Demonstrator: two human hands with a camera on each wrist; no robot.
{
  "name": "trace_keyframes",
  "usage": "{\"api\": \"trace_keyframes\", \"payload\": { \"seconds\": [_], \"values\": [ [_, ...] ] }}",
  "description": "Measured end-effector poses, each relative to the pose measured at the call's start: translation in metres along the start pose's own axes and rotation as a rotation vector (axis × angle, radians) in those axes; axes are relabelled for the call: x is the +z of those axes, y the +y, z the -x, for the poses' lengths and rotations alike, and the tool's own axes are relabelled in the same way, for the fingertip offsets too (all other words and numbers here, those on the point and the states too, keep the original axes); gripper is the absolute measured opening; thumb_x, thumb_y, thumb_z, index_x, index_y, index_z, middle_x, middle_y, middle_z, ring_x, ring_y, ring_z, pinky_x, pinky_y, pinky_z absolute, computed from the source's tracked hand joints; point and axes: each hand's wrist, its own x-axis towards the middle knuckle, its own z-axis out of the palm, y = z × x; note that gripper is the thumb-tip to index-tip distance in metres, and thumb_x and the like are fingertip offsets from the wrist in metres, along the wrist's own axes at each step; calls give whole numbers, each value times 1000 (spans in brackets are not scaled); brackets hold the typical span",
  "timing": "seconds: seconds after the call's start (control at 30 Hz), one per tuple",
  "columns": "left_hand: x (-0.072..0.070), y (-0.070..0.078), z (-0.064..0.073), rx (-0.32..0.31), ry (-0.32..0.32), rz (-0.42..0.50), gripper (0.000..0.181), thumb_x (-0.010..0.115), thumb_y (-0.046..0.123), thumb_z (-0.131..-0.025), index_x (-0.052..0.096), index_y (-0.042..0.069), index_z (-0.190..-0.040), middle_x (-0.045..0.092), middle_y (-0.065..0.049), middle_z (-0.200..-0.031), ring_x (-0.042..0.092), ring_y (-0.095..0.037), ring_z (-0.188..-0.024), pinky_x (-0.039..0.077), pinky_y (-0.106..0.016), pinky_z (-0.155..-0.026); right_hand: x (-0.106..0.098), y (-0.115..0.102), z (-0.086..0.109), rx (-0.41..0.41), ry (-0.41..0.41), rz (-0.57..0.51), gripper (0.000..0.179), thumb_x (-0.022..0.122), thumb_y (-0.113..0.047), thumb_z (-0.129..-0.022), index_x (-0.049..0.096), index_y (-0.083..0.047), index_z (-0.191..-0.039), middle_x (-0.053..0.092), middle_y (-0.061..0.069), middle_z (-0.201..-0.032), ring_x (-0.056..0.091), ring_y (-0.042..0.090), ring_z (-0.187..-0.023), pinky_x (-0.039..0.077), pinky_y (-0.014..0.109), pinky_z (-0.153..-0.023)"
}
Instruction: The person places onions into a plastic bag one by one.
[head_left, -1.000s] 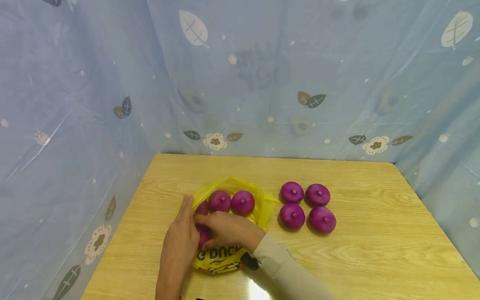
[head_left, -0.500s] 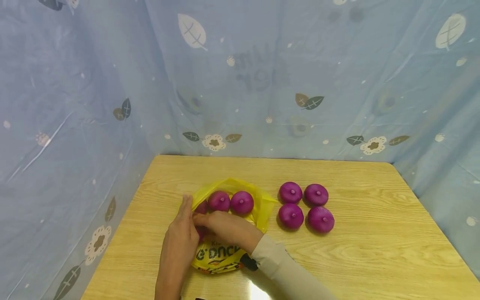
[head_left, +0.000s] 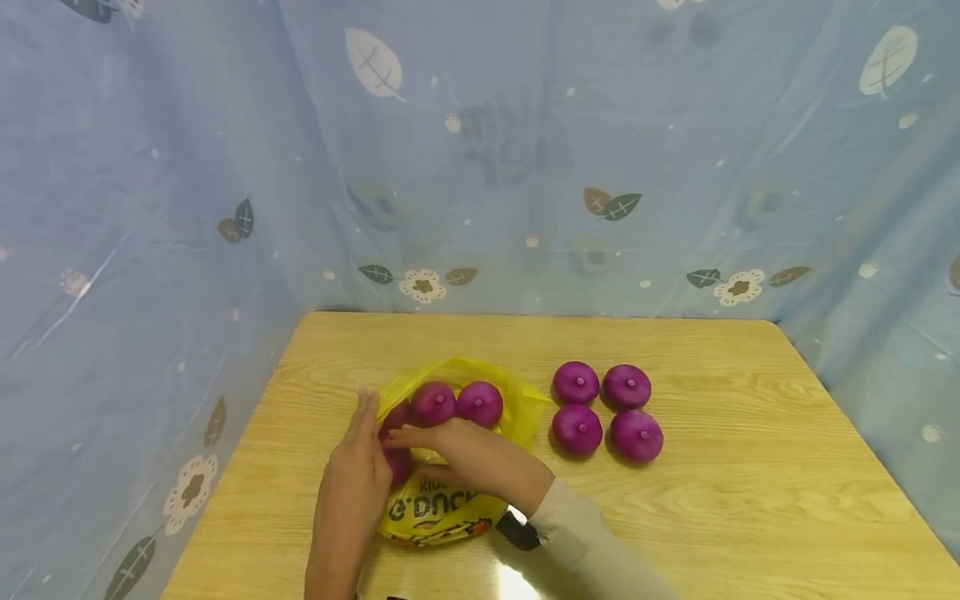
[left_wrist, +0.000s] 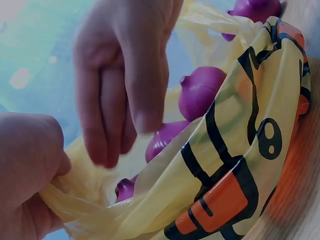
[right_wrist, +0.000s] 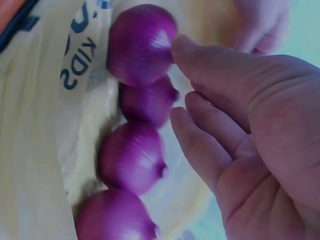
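– Blue leaf-print curtain (head_left: 525, 225) behind a wooden desk (head_left: 750, 458), ok, so where are the onions?

– Four bagged onions (head_left: 480, 404) sit in the yellow bag (head_left: 527, 421), four loose onions (head_left: 577, 430) just right of it. Left hand (head_left: 354, 475) pinches the bag's edge; right hand (head_left: 472, 454) hovers over it, fingers loosely extended, gripping nothing.

From my head, the widest and farthest view looks forward and down over the table (head_left: 750, 467) to the curtain (head_left: 525, 125), with the bag (head_left: 427, 510) low and left of centre. From my left wrist, one camera looks close by, tipped sideways, across the bag's printed side and into its mouth, my left hand (left_wrist: 27, 165) at the left edge. From my right wrist, the nearest view faces the onions (right_wrist: 132, 157) inside, past my right hand (right_wrist: 250, 130). All three share hands, bag and onions; head and left wrist also share the table.
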Motion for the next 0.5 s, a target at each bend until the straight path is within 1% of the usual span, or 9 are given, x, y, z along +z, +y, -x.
{"api": "trace_keyframes", "payload": {
  "seconds": [0.13,0.2,0.27,0.33,0.4,0.43,0.47,0.5],
  "values": [
    [1,-1,-1,4,6,10,54,36,8,-113,29,8,-167,29,-11,-170,44,-39,-148,43,-57,-117,-13,-3,18,41,18,-65,53,76,-24,-101,61,-17,-151,64,-6,-147,69,10,-121,51,16,-104],
    [1,-1,-1,9,10,20,54,37,8,-113,30,8,-167,29,-11,-170,43,-39,-148,42,-57,-118,-20,-4,27,73,34,-110,51,72,-28,-103,60,-20,-152,62,-8,-150,66,9,-125,51,19,-106],
    [1,-3,-1,4,11,26,54,37,8,-113,30,8,-167,29,-11,-170,43,-38,-148,42,-57,-118,-26,-5,36,95,57,-175,50,69,-28,-105,58,-22,-154,59,-9,-154,65,11,-128,52,23,-108],
    [1,-4,-1,-2,9,30,54,37,8,-113,30,8,-167,29,-11,-171,43,-38,-148,42,-57,-118,-33,-4,44,126,98,-231,49,66,-30,-107,56,-26,-156,56,-11,-156,64,11,-130,52,27,-109],
    [1,-4,-1,-11,3,35,54,37,8,-113,30,8,-167,29,-11,-171,43,-39,-149,41,-57,-119,-38,-4,53,153,164,-259,48,64,-31,-108,55,-30,-156,56,-14,-155,69,8,-120,56,29,-105],
    [1,-4,-2,-14,2,36,54,37,9,-113,31,8,-167,29,-11,-170,43,-38,-149,41,-57,-119,-41,-4,56,167,202,-264,49,64,-32,-108,55,-31,-156,56,-15,-154,72,5,-105,59,30,-99],
    [1,-4,-2,-17,1,38,53,36,9,-114,31,8,-167,30,-11,-170,43,-38,-149,41,-57,-119,-44,-4,60,184,242,-261,49,64,-32,-108,54,-32,-156,56,-15,-154,71,1,-89,61,29,-92],
    [1,-3,-2,-21,0,40,53,36,10,-114,32,8,-167,30,-11,-170,42,-37,-149,41,-56,-120,-47,-3,63,194,283,-257,49,65,-32,-108,54,-32,-156,56,-14,-155,65,-2,-73,61,27,-85]
  ]
}}
